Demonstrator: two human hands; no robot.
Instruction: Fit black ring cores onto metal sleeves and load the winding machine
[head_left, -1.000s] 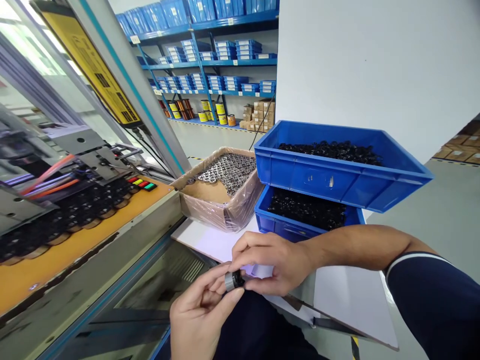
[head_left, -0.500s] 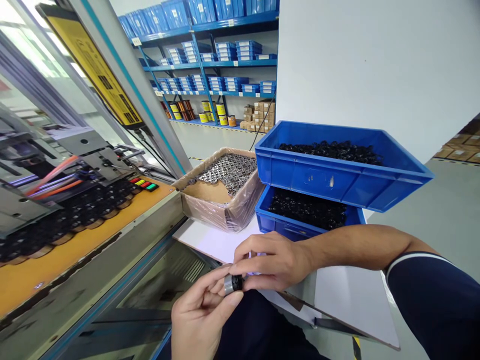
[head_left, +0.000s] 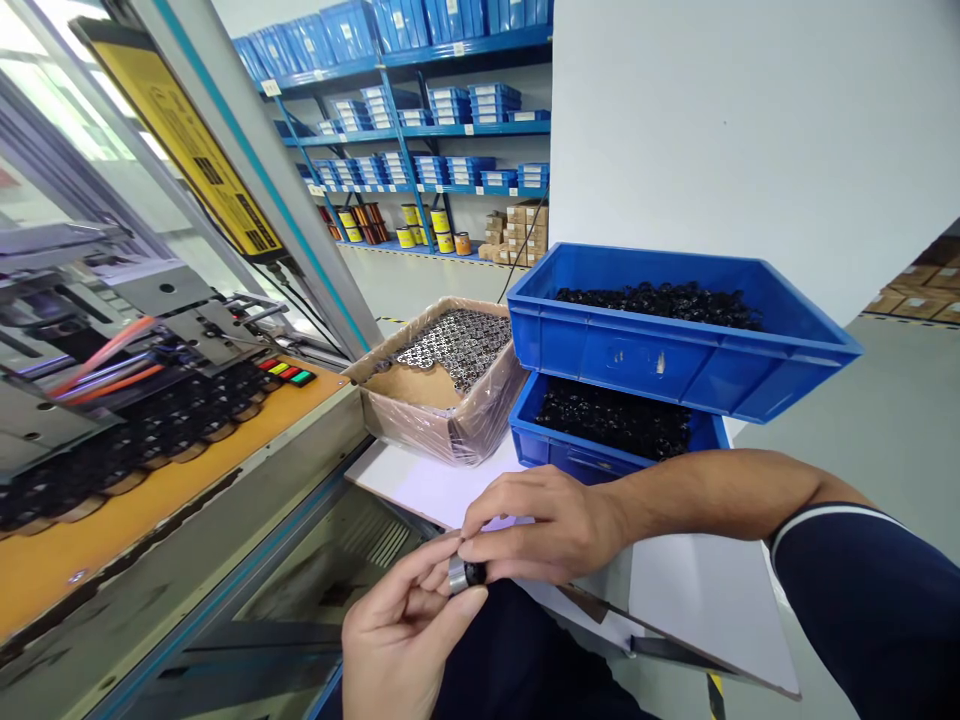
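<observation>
While the left hand [head_left: 405, 635] pinches the small ring part [head_left: 465, 575] firmly, the right hand [head_left: 551, 530], fingertips closed on it too, should press straight, not tilted.

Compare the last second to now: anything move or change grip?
Barely. Both hands keep pinching the small silver-and-black part, which sits slightly lower in view; right fingers have closed over it a bit more. Blue bins, cardboard box and white board unchanged.
</observation>
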